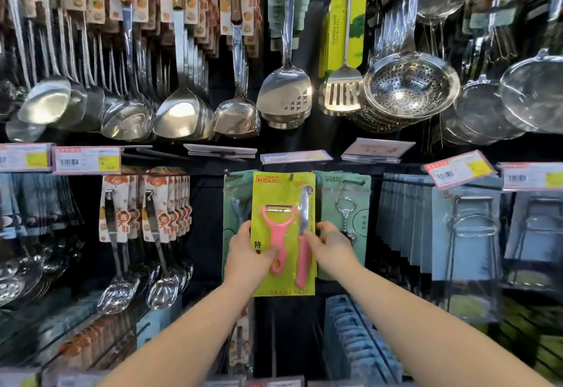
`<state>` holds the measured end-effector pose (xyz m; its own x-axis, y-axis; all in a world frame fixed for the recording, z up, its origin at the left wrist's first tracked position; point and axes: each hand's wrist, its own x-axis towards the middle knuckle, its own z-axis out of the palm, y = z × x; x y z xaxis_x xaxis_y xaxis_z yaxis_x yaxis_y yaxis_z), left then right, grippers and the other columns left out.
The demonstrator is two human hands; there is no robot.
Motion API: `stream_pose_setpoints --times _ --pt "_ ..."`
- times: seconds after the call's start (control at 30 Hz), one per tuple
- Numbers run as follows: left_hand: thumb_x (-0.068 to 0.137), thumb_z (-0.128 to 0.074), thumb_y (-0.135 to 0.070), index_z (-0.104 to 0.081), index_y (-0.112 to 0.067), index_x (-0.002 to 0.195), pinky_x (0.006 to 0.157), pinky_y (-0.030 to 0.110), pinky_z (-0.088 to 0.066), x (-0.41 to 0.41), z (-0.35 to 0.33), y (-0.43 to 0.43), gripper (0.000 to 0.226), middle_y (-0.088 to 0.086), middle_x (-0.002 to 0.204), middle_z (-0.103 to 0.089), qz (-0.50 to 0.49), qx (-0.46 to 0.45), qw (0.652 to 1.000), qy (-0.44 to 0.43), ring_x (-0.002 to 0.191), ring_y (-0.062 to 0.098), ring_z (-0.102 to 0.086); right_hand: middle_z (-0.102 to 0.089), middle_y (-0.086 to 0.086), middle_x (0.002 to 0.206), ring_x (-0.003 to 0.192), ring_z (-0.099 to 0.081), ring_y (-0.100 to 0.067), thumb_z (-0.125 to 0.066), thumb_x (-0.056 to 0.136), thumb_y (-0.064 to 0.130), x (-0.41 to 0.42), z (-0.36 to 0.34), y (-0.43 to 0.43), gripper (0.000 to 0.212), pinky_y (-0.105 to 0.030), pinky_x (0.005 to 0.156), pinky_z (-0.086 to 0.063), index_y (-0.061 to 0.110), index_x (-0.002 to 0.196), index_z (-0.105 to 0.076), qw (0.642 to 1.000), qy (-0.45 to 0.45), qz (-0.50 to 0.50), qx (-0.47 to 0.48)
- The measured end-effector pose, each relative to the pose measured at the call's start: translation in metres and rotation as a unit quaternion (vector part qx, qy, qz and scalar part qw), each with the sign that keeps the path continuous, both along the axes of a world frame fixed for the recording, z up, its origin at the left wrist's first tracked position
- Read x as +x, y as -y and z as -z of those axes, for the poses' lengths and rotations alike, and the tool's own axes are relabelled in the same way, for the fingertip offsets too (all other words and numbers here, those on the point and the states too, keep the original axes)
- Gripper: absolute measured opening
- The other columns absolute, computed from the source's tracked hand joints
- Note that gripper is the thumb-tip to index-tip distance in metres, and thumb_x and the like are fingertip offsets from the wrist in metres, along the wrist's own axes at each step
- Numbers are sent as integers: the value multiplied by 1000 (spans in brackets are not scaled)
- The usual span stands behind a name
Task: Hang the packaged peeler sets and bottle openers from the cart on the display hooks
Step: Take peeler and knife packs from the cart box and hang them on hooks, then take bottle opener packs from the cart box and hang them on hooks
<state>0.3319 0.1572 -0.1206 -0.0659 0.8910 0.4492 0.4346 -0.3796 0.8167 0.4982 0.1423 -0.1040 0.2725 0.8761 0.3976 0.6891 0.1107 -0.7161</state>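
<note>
One pack (274, 191) of pink peeler (275, 236) and knife (303, 219), gripped by left hand (247, 254) and right hand (331, 246).

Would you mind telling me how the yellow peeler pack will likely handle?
The peeler pack looks like thin card, so it probably flexes and swings. Its small pink tools suggest it is light. The left hand and right hand hold its sides, perhaps steadying it.

Bright overhead store light glares white off the hanging steel ladles (179, 112) and colander (409, 88), the backboard stays dark, and wide-angle curvature smears the strainers (530, 97) and lower corners into blur.
</note>
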Motion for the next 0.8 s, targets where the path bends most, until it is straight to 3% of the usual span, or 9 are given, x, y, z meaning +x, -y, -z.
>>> stream_pose_setpoints --times 0.13,0.23,0.33,0.4,0.5,0.8 --pt "76 -67 -49 -26 -20 146 110 41 -28 -13 -2 7 86 9 145 -35 -59 111 979 -161 134 28 -31 -54 -10 123 105 -56 -25 -48 88 54 2 -2 32 61 -34 82 -48 14 134 -40 990 132 42 27" --pt "80 -58 -55 -19 -21 149 117 47 -12 -18 -5 17 86 12 155 -20 -64 207 930 -297 144 32 -10 -50 -9 129 117 -48 -30 -46 90 52 7 -3 63 56 -44 91 -44 17 133 -40 950 297 100 21" --pt "81 -51 -60 -17 -22 150 115 53 -7 -12 -2 30 86 13 158 -14 -29 275 876 -396 145 38 -1 -44 -6 136 124 -41 -29 -47 89 53 18 2 94 58 -47 96 -38 19 135 -37 905 399 149 -6" --pt "81 -44 -66 -14 -23 150 115 53 -5 -1 5 40 87 12 159 -8 4 288 846 -449 145 38 3 -38 -5 143 131 -34 -28 -47 88 55 27 11 118 63 -49 101 -33 20 139 -33 892 413 174 -49" --pt "83 -34 -71 -9 -24 150 115 50 4 23 23 54 86 8 160 0 65 265 835 -477 145 34 9 -32 -6 146 135 -26 -28 -49 87 56 42 27 159 65 -52 105 -27 23 140 -30 884 398 216 -114" --pt "83 -33 -73 -9 -23 151 116 52 -3 131 70 140 88 3 160 -6 264 250 792 -491 146 30 2 -20 -10 152 139 -17 -35 -43 91 54 89 67 310 68 -58 109 -20 21 145 -21 832 339 333 -287"
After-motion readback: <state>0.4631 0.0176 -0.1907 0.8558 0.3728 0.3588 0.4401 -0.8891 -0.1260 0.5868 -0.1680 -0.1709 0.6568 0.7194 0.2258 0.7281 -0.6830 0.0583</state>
